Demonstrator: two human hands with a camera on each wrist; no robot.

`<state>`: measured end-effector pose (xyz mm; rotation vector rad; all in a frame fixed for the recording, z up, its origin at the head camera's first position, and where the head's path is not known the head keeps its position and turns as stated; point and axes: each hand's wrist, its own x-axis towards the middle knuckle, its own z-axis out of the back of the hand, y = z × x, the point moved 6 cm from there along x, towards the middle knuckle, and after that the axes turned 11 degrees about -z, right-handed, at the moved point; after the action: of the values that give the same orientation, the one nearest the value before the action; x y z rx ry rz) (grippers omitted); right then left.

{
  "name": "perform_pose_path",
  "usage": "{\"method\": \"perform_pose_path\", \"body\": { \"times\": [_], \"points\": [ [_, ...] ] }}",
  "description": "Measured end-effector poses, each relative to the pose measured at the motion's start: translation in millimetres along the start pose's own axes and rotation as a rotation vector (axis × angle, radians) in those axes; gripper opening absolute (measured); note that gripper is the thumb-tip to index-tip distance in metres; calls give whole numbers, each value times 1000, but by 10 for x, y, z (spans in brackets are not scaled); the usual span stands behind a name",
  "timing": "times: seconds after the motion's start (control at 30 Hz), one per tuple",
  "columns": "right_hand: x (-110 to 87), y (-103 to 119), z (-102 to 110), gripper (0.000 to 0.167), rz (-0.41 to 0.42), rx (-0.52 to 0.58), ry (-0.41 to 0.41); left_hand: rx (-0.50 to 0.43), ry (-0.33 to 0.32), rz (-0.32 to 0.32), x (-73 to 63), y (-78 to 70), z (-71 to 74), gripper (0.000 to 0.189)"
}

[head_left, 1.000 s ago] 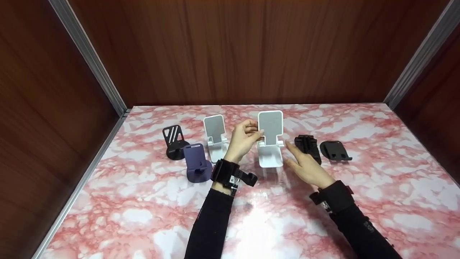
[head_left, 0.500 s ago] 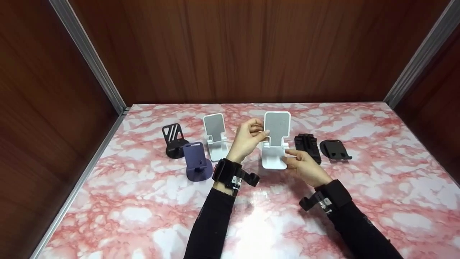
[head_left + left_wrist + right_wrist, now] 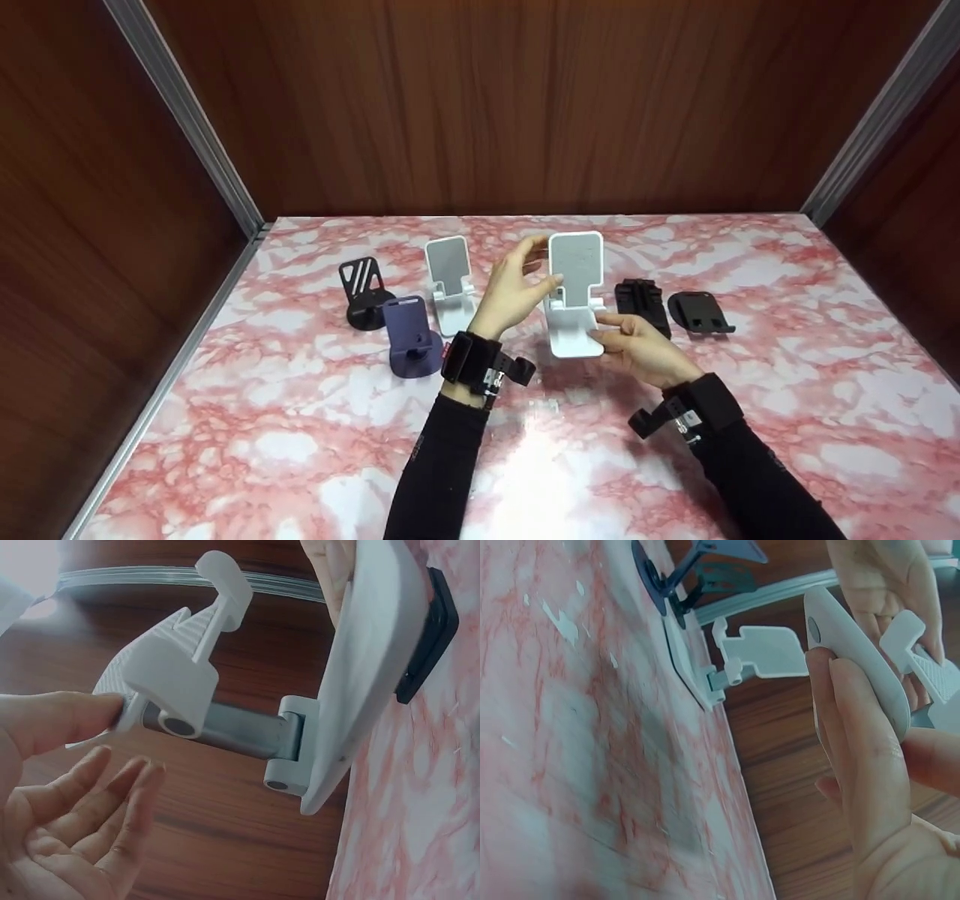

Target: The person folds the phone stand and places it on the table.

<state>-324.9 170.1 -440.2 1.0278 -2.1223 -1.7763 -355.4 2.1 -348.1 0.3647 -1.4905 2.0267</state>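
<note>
A white phone stand [image 3: 576, 270] with a grey pad on its backrest is held up over the table between both hands. The left hand [image 3: 516, 289] holds the backrest at its left edge, thumb on the front and fingers behind. In the left wrist view, the thumb [image 3: 67, 716] presses the ribbed plate's edge, and a metal stem [image 3: 240, 731] joins it to the base. The right hand [image 3: 641, 349] grips the base at its right side. In the right wrist view, fingers [image 3: 866, 735] lie flat along the underside of the base [image 3: 859, 652], with the thumb opposite.
Left of the hands stand a second white phone stand [image 3: 450, 274], a purple stand [image 3: 409, 334] and a black slotted stand [image 3: 365, 296]. On the right lie a black folded stand [image 3: 641, 304] and a black round-based stand [image 3: 701, 311]. Wooden panels [image 3: 480, 105] enclose the marbled table [image 3: 300, 420].
The right hand has come in from beside the stand and taken hold of its base. The stand has shifted slightly right, and the left fingers have moved higher behind the backrest.
</note>
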Motion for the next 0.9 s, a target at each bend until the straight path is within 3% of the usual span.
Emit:
{"method": "perform_pose_path", "body": {
  "times": [0.23,0.5,0.9],
  "points": [
    [-4,-14,-20,55,-3,13,17,-78,64,24,-44,-244,31,41],
    [-3,-10,-33,54,2,-4,9,-51,50,-6,15,69,-44,42],
    [-21,-6,-126,56,5,22,46,14,46,-53,3,48,-25,40]
  ]
}}
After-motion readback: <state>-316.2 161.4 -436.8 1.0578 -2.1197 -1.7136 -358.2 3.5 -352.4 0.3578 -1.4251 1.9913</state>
